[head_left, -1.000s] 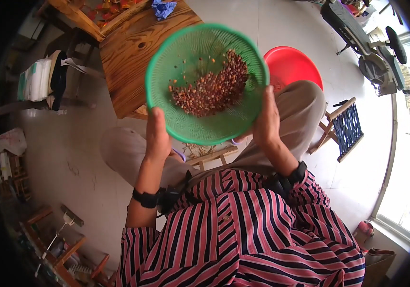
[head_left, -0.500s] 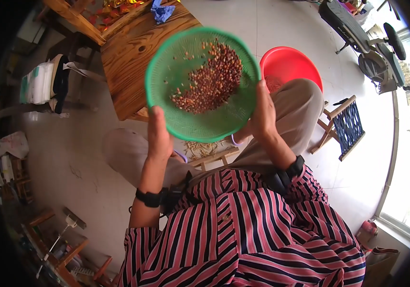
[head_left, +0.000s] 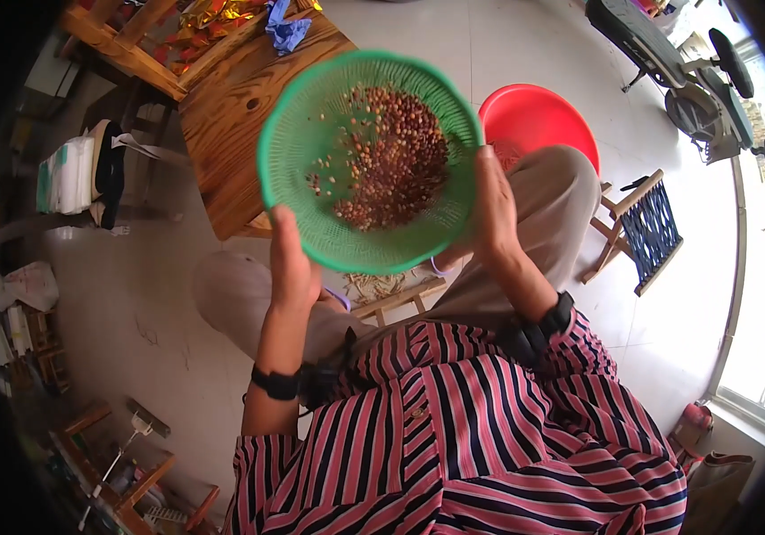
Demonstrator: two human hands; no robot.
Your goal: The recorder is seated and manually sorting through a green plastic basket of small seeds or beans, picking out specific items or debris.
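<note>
A round green plastic sieve basket is held up over my lap, tilted slightly. Reddish-brown nuts lie heaped toward its right side, with a few loose ones scattered to the left. My left hand grips the near-left rim from below. My right hand clasps the right rim. Both wrists carry black bands. A red and white striped shirt fills the lower picture.
A wooden table stands ahead on the left with a blue cloth on it. A red basin sits on the tiled floor by my right knee. A small folding stool stands at the right, wooden frames at lower left.
The basket has tipped and shifted; the nuts moved from the middle toward its right side and spread out. Both hands stay on the rim.
</note>
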